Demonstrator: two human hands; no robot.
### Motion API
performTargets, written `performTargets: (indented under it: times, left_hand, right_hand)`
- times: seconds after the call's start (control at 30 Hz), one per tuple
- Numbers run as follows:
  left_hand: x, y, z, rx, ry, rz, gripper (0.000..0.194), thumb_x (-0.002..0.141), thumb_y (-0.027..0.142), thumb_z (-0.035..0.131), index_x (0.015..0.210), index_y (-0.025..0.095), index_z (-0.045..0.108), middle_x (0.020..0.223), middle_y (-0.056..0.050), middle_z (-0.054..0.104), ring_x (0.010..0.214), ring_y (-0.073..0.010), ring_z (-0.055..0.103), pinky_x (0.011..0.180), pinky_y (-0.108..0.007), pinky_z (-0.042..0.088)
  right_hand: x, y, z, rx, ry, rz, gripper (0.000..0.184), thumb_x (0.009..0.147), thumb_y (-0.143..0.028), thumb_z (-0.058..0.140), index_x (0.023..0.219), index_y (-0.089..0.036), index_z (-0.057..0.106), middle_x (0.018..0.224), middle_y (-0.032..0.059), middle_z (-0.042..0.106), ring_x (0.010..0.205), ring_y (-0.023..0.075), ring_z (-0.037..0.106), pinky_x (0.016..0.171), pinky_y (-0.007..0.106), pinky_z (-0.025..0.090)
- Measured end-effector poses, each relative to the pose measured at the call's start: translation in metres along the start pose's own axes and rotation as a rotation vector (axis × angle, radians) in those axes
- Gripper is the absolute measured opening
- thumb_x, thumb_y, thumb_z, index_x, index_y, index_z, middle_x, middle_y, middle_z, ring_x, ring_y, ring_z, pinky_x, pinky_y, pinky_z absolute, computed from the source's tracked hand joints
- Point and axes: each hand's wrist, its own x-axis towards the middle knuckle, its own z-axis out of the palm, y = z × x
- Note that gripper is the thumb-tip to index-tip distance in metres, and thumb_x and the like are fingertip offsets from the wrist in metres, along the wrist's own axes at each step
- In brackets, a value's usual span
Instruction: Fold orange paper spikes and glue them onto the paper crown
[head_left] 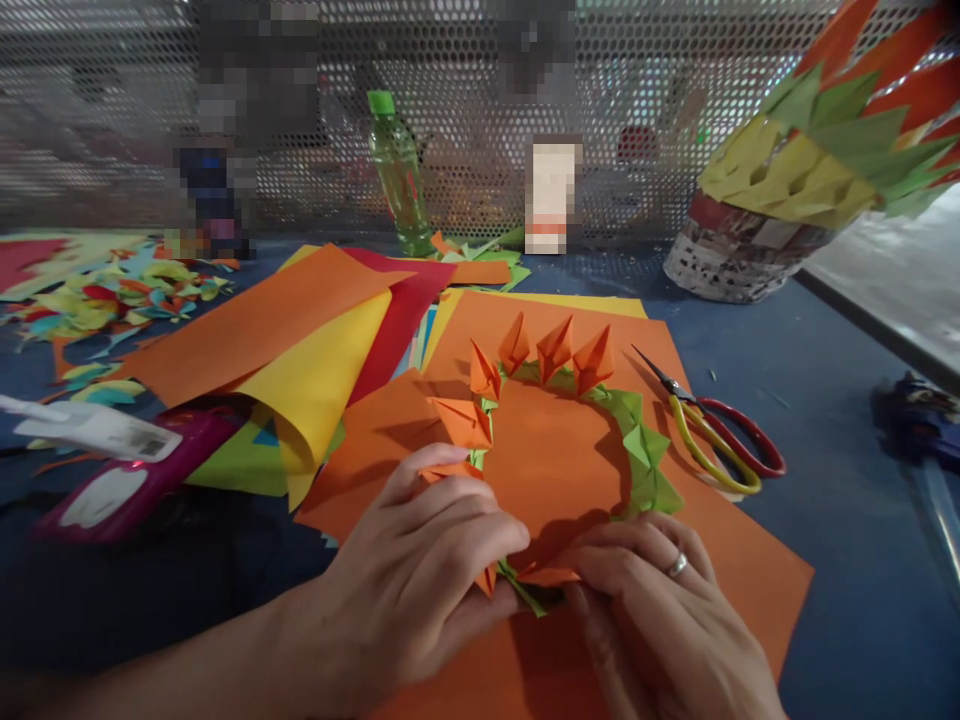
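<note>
My left hand clasps the paper ring, right hand pinching an orange spike. Probably super light, easily crushed; I'd grip the green folds.

Both hands hold a green-and-orange folded-paper ring over orange paper, near scissors.

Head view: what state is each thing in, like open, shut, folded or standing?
Folded-paper ring: orange points on far and left sides; right side plain green
Left hand: grip closed on the ring
Right hand: grip closed at the ring's near side
Scissors: lying flat, blades seemingly shut
Green bottle: standing, capped
Yellow sheet: curled
Paper scraps: loose, heaped
Paper-trimmed container: standing
Magenta device: red light showing
</note>
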Motion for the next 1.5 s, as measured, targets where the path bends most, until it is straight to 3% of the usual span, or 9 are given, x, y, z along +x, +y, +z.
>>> performTargets:
  times: [0.9, 1.2, 1.5]
  left_hand:
    - [0.0004, 0.0010, 0.0021, -0.023, -0.046, -0.066, 0.030, 0.096, 0.033, 0.063, 0.118, 0.019, 0.048, 0.098, -0.003, 0.071, 0.091, -0.0197, 0.066, 0.108, -0.044, 0.034]
    - [0.0022, 0.0030, 0.0012, -0.010, -0.057, -0.091, 0.031, 0.094, 0.033, 0.064, 0.118, 0.019, 0.047, 0.092, 0.000, 0.067, 0.089, -0.0194, 0.064, 0.108, -0.043, 0.033]
    - [0.0008, 0.0010, 0.0020, -0.013, -0.080, -0.089, 0.038, 0.092, 0.032, 0.067, 0.120, 0.018, 0.046, 0.103, -0.003, 0.069, 0.097, -0.0213, 0.063, 0.110, -0.043, 0.029]
  right_hand:
    - [-0.0028, -0.0071, 0.0008, 0.000, -0.016, 0.004, 0.014, 0.088, -0.011, 0.059, 0.094, -0.023, 0.053, 0.088, -0.0004, 0.067, 0.089, 0.0124, 0.062, 0.089, 0.030, 0.046]
    - [-0.0031, -0.0083, 0.0008, 0.010, -0.007, -0.031, 0.016, 0.088, -0.010, 0.057, 0.097, -0.022, 0.056, 0.095, 0.0012, 0.069, 0.098, 0.0129, 0.062, 0.089, 0.029, 0.046]
    - [-0.0055, -0.0079, 0.0003, 0.024, -0.040, -0.037, 0.019, 0.087, -0.012, 0.057, 0.103, -0.022, 0.057, 0.099, 0.0019, 0.069, 0.104, 0.0157, 0.061, 0.094, 0.032, 0.043]
